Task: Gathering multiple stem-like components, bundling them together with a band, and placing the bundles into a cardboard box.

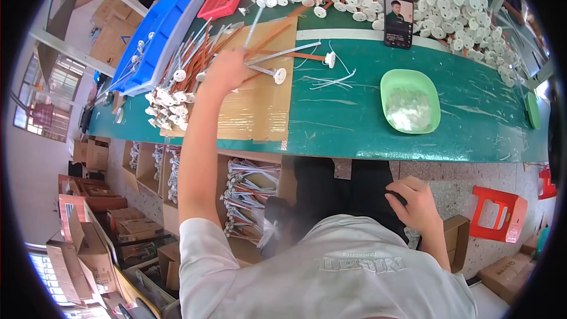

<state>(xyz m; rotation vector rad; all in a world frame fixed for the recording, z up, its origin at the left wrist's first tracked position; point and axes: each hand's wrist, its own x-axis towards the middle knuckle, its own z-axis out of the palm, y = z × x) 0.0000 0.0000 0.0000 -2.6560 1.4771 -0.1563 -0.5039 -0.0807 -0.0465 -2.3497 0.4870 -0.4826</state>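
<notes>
Orange and grey strips (283, 53) with round white discs (280, 76) lie crisscrossed over cardboard (254, 112).

To my right, a red stool (518, 220) on speckled floor (452, 189) — leftward, a pale wall (38, 168) and a bright window (64, 82).

A lit phone (398, 19) — and a red plastic stool (517, 217) on the speckled floor (453, 184)

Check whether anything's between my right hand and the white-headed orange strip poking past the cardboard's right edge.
Yes: the green table's front edge lies between your right hand and the orange strip, and loose white strands lie just in front of its white head.
</notes>
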